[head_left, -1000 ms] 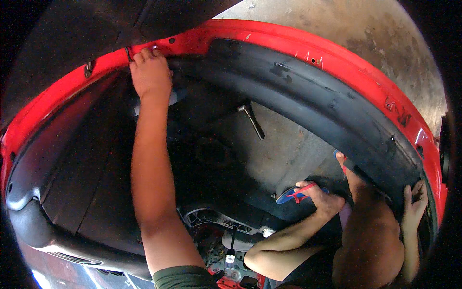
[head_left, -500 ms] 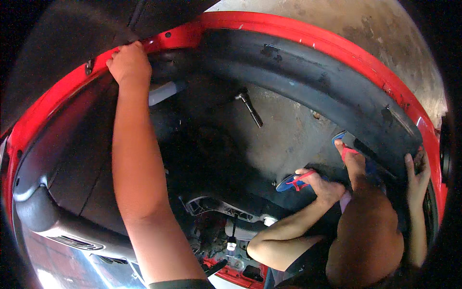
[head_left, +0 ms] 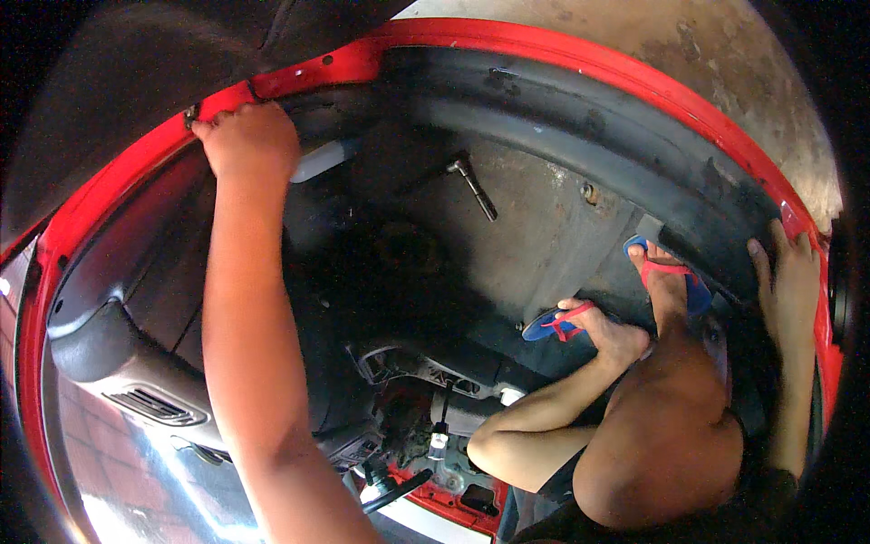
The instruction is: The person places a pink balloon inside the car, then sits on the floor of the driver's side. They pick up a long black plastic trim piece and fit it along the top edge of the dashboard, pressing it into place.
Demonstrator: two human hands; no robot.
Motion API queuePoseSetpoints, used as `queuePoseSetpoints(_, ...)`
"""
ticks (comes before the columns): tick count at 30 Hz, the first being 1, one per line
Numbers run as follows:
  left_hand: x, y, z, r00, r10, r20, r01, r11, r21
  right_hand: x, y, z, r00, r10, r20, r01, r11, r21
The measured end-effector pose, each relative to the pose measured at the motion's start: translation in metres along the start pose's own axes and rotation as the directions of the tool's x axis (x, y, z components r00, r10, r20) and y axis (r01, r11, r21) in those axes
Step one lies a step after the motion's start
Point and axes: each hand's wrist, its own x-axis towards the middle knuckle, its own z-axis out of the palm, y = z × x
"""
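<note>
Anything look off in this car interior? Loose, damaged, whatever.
A silver-headed metal ratchet wrench lies loose on the stained grey floor, odd for a footspace. The long dark-grey trim panel beside the curved red metal frame shows patchy scuffs, so it looks worn.

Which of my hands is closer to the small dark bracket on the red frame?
Left. Your left hand is immediately beside the small dark bracket; your right hand is far across, on the opposite side of the red frame.
</note>
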Motion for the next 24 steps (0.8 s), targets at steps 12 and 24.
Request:
queuePoseSetpoints(12, -0.19, -0.155, 0.0, 0.518, 0.007, -0.855, -0.247, 0.958, -0.142, 0.09, -0.142, -0.003, 0.841, -0.446, -0.306, 0.523, 0.813, 0.255)
queuePoseSetpoints(24, -0.174, -0.179, 0.037, 0.396, -0.207, -0.894, -0.226, 0.923, -0.313, 0.03, -0.093, -0.083, 0.89, -0.451, 0.071, 0.439, 0.888, 0.14)
